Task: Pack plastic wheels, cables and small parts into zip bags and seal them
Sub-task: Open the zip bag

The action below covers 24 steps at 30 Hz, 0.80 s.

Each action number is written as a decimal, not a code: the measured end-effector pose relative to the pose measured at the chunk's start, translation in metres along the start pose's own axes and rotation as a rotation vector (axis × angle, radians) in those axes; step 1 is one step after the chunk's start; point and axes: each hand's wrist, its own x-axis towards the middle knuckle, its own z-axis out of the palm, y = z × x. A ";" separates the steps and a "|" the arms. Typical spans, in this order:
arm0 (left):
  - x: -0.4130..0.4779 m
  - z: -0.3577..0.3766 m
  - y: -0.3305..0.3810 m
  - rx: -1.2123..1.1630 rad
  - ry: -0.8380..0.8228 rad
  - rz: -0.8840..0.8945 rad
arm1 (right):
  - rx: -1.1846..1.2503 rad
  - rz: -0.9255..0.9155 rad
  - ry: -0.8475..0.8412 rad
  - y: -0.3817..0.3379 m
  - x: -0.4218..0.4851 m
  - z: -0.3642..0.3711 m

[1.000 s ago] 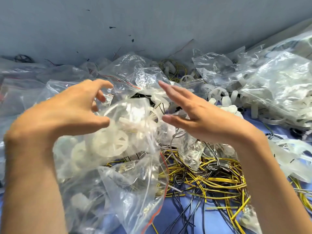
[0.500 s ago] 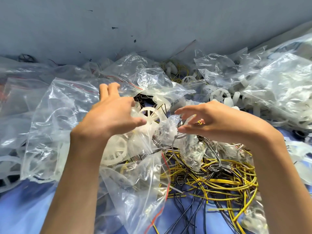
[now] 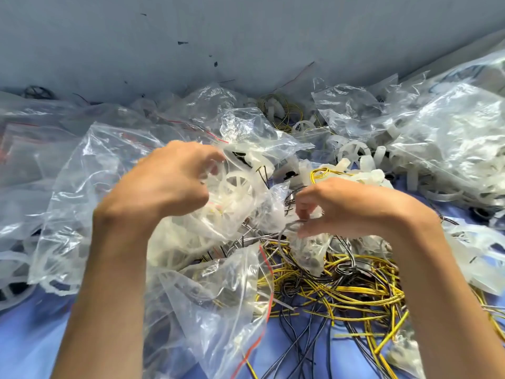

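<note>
Left hand (image 3: 164, 181) curled on a wheel-filled zip bag (image 3: 235, 206); right hand (image 3: 352, 206) pinching a crumpled small bag (image 3: 308, 253), fingertips half hidden

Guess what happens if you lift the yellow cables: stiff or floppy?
Probably floppy: the yellow cables lie in loose curves. They'd likely come up as one clump, since they're tangled with black wires. Likely light, being thin.

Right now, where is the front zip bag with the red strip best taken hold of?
Probably pinch the zip bag at its red strip, coming from the right, over the yellow cables. That edge stands exposed and looks stiffer; the rest is loose, crumpled film.
</note>
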 end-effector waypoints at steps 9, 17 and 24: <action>0.005 0.005 -0.006 0.017 -0.151 0.096 | 0.258 -0.055 0.347 0.009 -0.003 -0.008; 0.004 0.010 0.008 -0.035 -0.202 0.236 | 0.714 -0.208 0.350 0.000 -0.008 -0.012; -0.001 0.003 0.029 -0.349 -0.161 0.366 | 1.018 -0.280 0.383 -0.010 -0.009 -0.015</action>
